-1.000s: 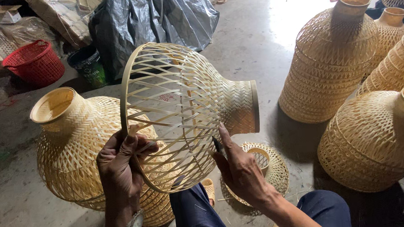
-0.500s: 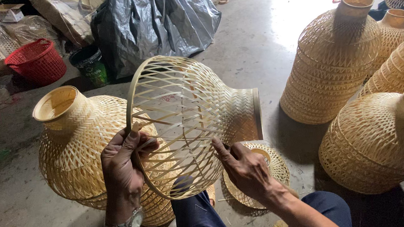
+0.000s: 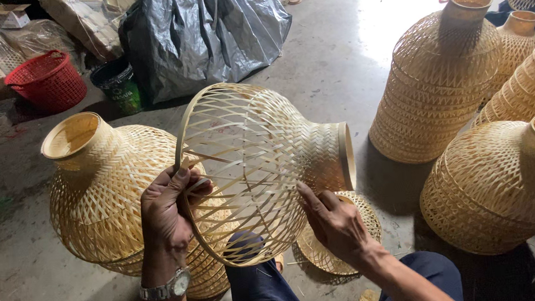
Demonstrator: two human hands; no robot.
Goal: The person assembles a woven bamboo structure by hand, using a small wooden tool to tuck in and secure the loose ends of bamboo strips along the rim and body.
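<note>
a grey concrete floor (image 3: 351,78) fills the view. at 12 o'clock a large grey plastic bag (image 3: 206,36) slumps on it, and at 2 to 4 o'clock stands a cluster of finished woven bamboo lampshades (image 3: 442,83), necks up. at 9 o'clock another finished lampshade (image 3: 100,191) leans tilted, its neck toward 11 o'clock. in the centre, held above the person's blue-trousered knee (image 3: 260,287), is the open-weave bamboo lampshade (image 3: 256,164), lying on its side with its neck pointing to 3 o'clock and its wide rim facing the camera. a red plastic basket (image 3: 48,79) sits at 10 o'clock beside a small dark bucket (image 3: 118,85). the left hand (image 3: 166,211), a metal watch (image 3: 166,287) on its wrist, has its grip closed around the wide rim. the right hand (image 3: 335,222) lies flat and spread against the shade's lower side near the neck, gripping nothing. a small flat woven disc (image 3: 334,254) lies on the floor beneath it.
</note>
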